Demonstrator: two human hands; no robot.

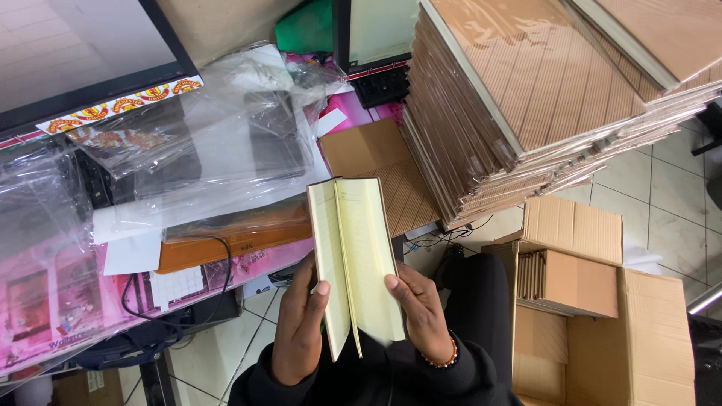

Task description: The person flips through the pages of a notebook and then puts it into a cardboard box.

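While the notebook is held open above the lap, the scene reads as follows.

Notebook (353, 256): open, cream pages facing up, brown cover edges showing along the right and lower left; held in the air in front of the desk edge, tilted slightly to the left.

Left hand (298, 331): closed around the lower left part of the notebook, thumb lying on the left page, remaining fingers behind the cover.

Right hand (421, 316): closed around the lower right part of the notebook, thumb pressed on the right page, fingers behind; a beaded bracelet (444, 361) sits on the wrist.

Page fan: several leaves at the bottom centre stand separated between the two thumbs.

Stack of wrapped notebooks (526, 98): tall pile of brown ribbed covers in clear film, on the desk to the upper right, well apart from the hands.

Single brown notebook (383, 165): lies flat on the desk, just behind the open one and beside the stack.

Clear plastic bags (210, 128): loose heap on the desk to the left, covering dark items.

Monitor (75, 53): upper left corner, pale screen.

Orange book (233, 240): flat under the plastic, near the desk edge.

Cardboard boxes (602, 301): open, on the tiled floor to the right, brown notebooks stacked on edge inside.
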